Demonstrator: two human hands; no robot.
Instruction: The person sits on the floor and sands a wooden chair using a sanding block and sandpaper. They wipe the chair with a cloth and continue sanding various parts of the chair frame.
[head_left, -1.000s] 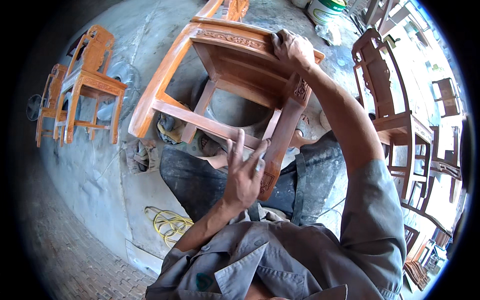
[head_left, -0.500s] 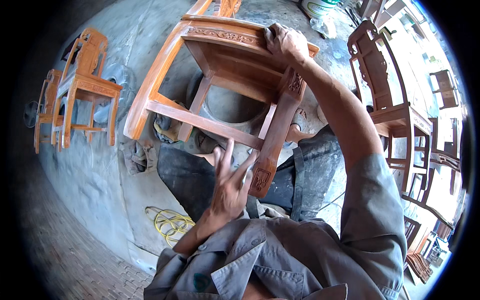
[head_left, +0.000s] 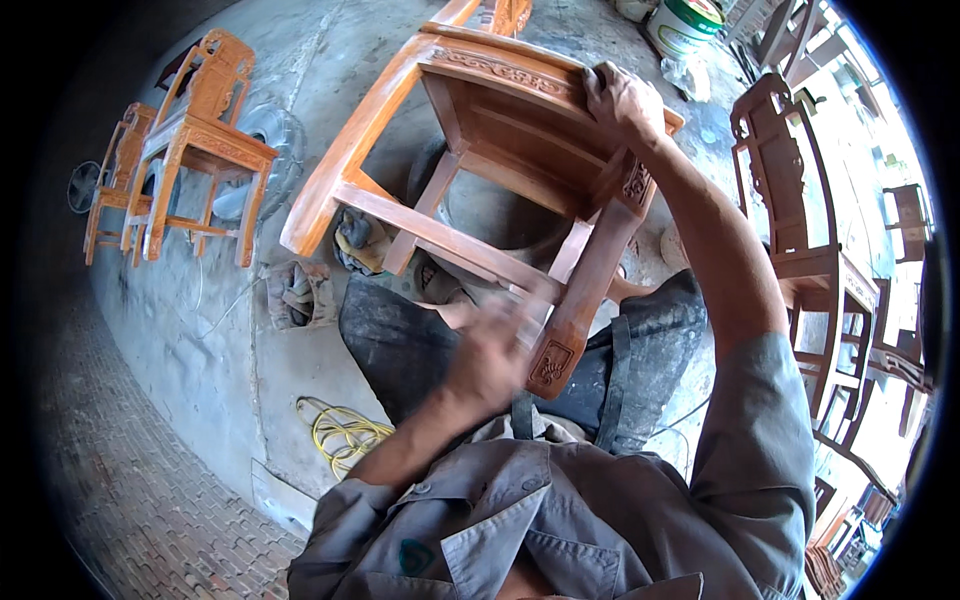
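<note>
A wooden chair lies tipped in front of me, its legs pointing toward my body and the underside of its seat showing. My right hand is wrapped over the seat's far right corner, fingers bent on the carved edge. Nearer to me, my left hand is smeared by motion beside the chair's right leg, close to where a stretcher meets it. Whether those fingers hold anything is hidden by the blur. A carved square marks the near end of that leg.
Orange chairs stand at the left by a tyre. Dark brown chairs stand at the right. A coiled yellow cable, a box with rags and a bucket are on the floor.
The view has shifted, so the scene sits further right and lower. My left hand's fingers were spread near the stretcher; now they blur against the leg. The right hand keeps its hold.
</note>
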